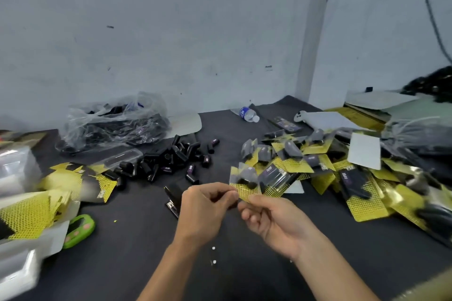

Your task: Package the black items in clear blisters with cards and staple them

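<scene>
- Left hand (208,208) and right hand (266,217) both pinch the lower card edge of one blister pack (245,187), held over the bench (137,252) mid-frame.
- A black item sits inside its blister, at 12 o'clock of the fingertips.
- Risk: the grip is on the card edge only; if the pack is unstapled or tilts, the blister may gape and the item slide out.
- Risk: the stapler (172,199) lies just beside the left hand at 9 o'clock, partly hidden; a blind reach could knock it.
- The finished pile (342,173) crowds 2–3 o'clock, close to the held pack; it could snag.
- Loose black items (171,159) at 11 o'clock, card stack (36,208) at far 9.
- Open room: mostly bare bench at 6 o'clock, near edge out of view.
</scene>
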`<state>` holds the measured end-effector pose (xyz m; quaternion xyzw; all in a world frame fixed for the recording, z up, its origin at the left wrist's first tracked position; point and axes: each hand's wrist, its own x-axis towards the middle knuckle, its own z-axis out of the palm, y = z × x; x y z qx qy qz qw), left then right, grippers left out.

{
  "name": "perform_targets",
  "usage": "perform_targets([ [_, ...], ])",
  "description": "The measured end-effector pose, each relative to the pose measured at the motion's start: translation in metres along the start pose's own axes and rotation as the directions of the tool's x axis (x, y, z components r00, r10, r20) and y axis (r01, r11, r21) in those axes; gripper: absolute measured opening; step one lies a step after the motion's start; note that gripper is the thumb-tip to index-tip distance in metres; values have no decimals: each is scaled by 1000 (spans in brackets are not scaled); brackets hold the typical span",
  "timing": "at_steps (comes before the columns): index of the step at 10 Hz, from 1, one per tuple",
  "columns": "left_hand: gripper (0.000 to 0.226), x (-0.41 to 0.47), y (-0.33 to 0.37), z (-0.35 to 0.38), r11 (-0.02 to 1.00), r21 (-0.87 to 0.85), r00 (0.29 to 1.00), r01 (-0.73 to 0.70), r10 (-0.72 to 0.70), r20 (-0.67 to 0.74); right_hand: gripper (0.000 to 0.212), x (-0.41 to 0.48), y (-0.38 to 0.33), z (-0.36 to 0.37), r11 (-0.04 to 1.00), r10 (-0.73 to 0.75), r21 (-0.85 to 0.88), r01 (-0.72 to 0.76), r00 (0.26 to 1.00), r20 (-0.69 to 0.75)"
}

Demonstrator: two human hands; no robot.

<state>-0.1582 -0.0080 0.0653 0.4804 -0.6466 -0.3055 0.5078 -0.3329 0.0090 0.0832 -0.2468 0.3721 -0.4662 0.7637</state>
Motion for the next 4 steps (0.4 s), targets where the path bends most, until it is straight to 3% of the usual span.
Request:
perform_targets([
  [1, 28, 16, 12, 32, 998, -56, 999, 41, -40, 20, 19, -1, -32, -14, 975, -117, -196, 103, 991, -63],
  [2, 26, 45, 28, 65, 957, -228, 982, 178, -160, 97, 15, 8, -74, -21, 950, -248, -241, 201, 951, -187],
  [3, 62, 72, 39, 92, 899, -289, 927, 330, -249, 281, 13, 20, -105, -29, 967, -253, -72, 245, 889, -382],
  [4, 74, 71, 24, 105, 892, -247, 913, 379, -318, 254, 13, 22, -95, -37, 983, -182, -99, 155, 892, -413],
])
